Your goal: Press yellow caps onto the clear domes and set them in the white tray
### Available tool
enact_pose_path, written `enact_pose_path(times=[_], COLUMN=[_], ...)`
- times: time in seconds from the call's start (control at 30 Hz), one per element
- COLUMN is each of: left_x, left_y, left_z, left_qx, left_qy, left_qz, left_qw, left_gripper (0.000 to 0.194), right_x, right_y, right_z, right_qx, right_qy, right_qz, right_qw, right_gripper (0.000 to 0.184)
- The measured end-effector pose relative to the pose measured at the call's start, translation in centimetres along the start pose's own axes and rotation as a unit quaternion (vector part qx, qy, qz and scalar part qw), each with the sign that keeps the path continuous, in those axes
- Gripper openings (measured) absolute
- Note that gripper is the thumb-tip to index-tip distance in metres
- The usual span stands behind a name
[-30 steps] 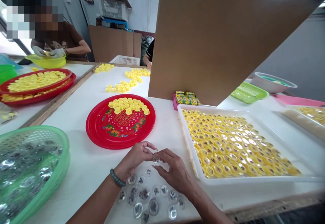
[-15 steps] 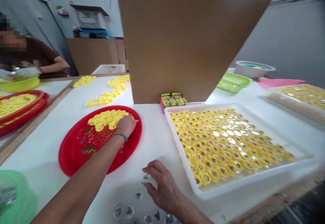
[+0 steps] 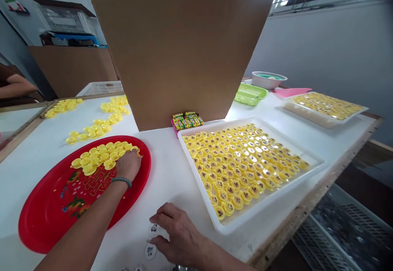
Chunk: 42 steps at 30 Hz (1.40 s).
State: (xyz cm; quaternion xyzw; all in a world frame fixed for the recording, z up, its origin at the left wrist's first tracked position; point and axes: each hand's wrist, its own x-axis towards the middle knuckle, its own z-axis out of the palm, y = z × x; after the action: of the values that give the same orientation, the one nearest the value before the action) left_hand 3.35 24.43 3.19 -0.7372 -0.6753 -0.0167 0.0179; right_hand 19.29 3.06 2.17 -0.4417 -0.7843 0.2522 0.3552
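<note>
My left hand [image 3: 129,165] reaches down into a round red tray [image 3: 33,222], at the right end of a cluster of small yellow plastic caps [image 3: 104,156]. Its fingers curl downward and are mostly hidden behind the back of the hand; a braided bracelet circles the wrist. Low in the middle, my right hand [image 3: 181,236] has thumb and forefinger at opposite edges of a small clear disc [image 3: 154,227] with a dark printed picture. Just below the thumb lies another printed disc [image 3: 150,251] on the white table, with more discs partly cut off at the bottom edge.
To the right, a white tray [image 3: 206,213] holds rows of yellow caps with pictures in them. A similar tray [image 3: 325,106], a green basket [image 3: 250,95] and a bowl [image 3: 268,82] stand behind. A cardboard sheet [image 3: 184,50] rises at the back, beside small packets [image 3: 187,120]. Loose caps [image 3: 92,131] lie left.
The view has swung to the right, so most things sit further left. My left hand stays at the yellow caps, and my right thumb and forefinger remain at the disc.
</note>
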Motion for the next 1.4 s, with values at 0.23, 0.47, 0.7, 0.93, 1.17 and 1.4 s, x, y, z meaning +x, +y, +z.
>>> enact_pose_path(times=[0.23, 0.47, 0.7, 0.93, 1.17, 1.4], left_x=[-0.3, -6.1, -16.3, -18.4, -18.7, -18.3], left_y=[-0.5, 0.2, 2.4, 1.0, 0.1, -0.3], left_z=[0.0, -3.1, -0.8, 1.0, 2.2, 3.5], left_qx=[-0.012, -0.131, -0.294, -0.413, -0.512, -0.624], left_qy=[0.029, 0.103, -0.016, -0.052, -0.088, -0.107], left_qz=[-0.019, 0.059, 0.256, 0.191, 0.079, 0.046], left_qw=[0.999, 0.984, 0.921, 0.889, 0.851, 0.772], left_gripper=[0.034, 0.02, 0.023, 0.036, 0.02, 0.019], right_x=[0.0, -0.4, -1.1, 0.3, 2.4, 3.5], right_y=[0.1, 0.7, 1.3, 1.2, 1.2, 1.4], right_z=[0.0, 0.0, -1.8, -1.8, -1.3, -0.7], right_qx=[0.015, 0.058, 0.03, -0.034, -0.119, -0.158], right_qy=[0.003, 0.037, 0.029, -0.078, -0.132, -0.191], right_qz=[0.007, 0.047, 0.117, 0.12, 0.085, 0.052], right_qw=[1.0, 0.997, 0.992, 0.989, 0.98, 0.968], right_gripper=[0.039, 0.035, 0.034, 0.031, 0.025, 0.017])
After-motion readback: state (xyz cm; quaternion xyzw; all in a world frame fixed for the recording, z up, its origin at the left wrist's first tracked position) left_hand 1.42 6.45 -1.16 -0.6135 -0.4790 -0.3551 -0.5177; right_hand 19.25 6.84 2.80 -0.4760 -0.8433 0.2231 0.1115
